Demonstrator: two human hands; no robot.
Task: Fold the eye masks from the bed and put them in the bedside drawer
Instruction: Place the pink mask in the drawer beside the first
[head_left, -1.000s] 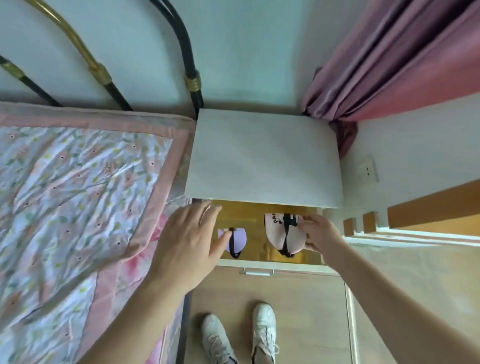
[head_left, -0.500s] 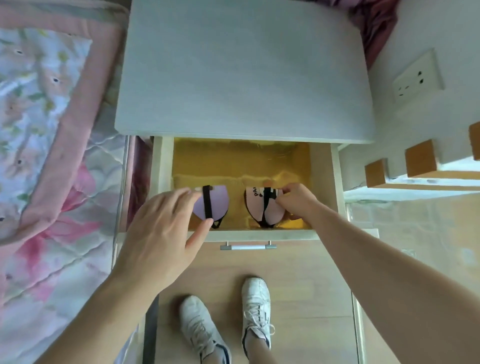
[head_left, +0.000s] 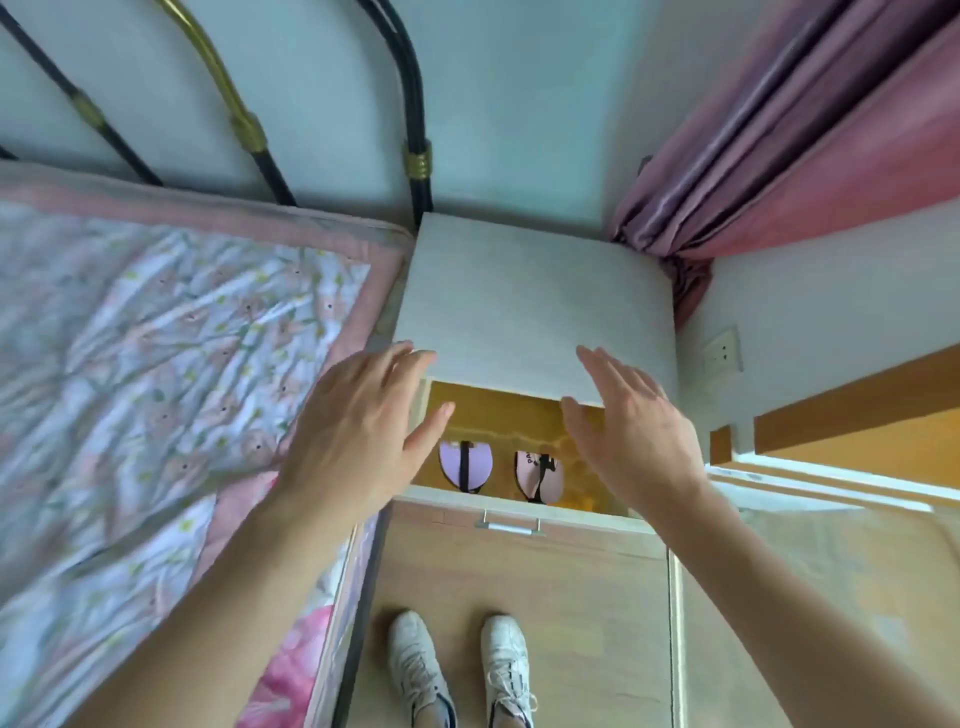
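two folded eye masks were seen lying side by side, apart, on the yellow-brown floor of the open bedside drawer. the lilac eye mask lay on the left, a rounded half-oval crossed by a black strap. the pink eye mask lay on the right, of the same shape, with a black strap and dark lettering too small to be read; its right edge was hidden behind the right hand. the left hand was held above the drawer's left side and the right hand above its right side, both with fingers spread and nothing held. the drawer front was pale, with a slim metal bar handle. the flat nightstand top looked matte and pale grey. a quilted floral bedspread with a pink border was cut off at the left edge. white lace-up sneakers were cut off at the bottom.
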